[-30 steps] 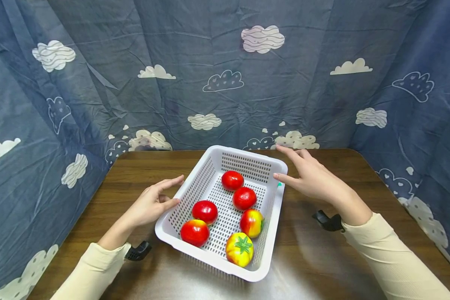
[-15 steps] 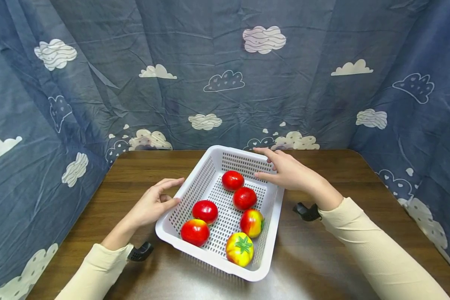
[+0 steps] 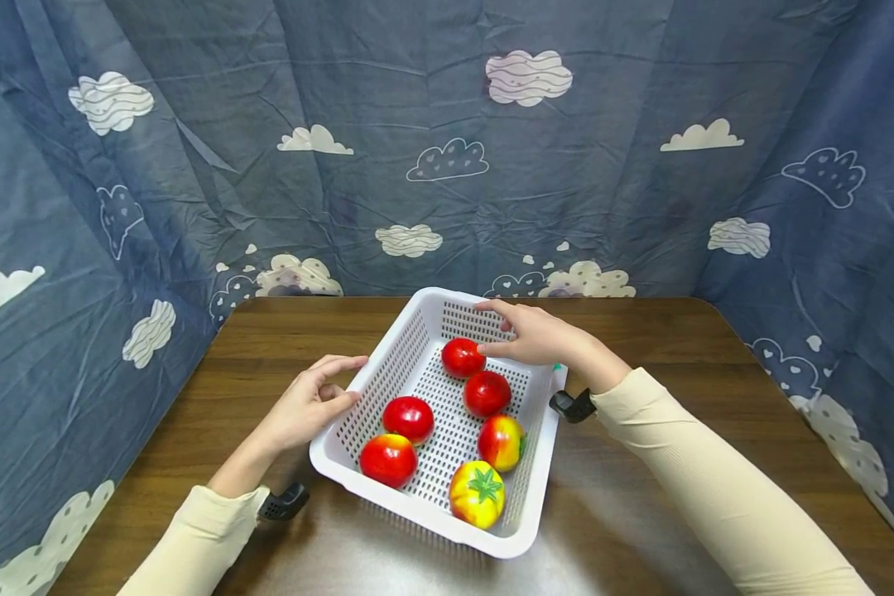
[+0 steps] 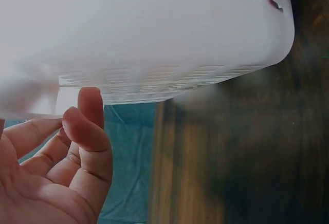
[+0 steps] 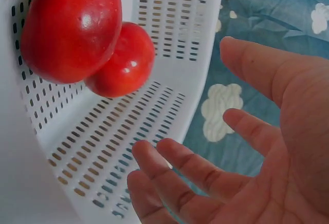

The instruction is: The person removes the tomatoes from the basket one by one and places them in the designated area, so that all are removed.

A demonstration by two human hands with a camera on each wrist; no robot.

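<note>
A white perforated plastic basket [image 3: 428, 517] stands at an angle on the table, holding several glossy red fruits [image 3: 407, 420] and red-yellow ones; the nearest, a tomato-like fruit [image 3: 477, 495], shows a green star-shaped leaf top. My left hand [image 3: 305, 407] is outside the basket's left rim, thumb and index fingertips right at it. In the left wrist view its other fingers bend loosely below the white wall. My right hand [image 3: 540, 335] hovers over the far right corner, fingers spread with nothing between them. Its thumb tip overlaps the edge of the farthest red fruit [image 3: 462, 358].
The wooden table [image 3: 641, 497] extends to both sides of the basket. A blue cloth with white clouds [image 3: 447, 207] hangs behind it and along the left and right sides. A dark wrist camera [image 3: 572, 406] sits under each sleeve cuff.
My right hand has moved left, from outside the basket's right rim to over its far end. My left hand stays at the left rim, and the fruits have not moved.
</note>
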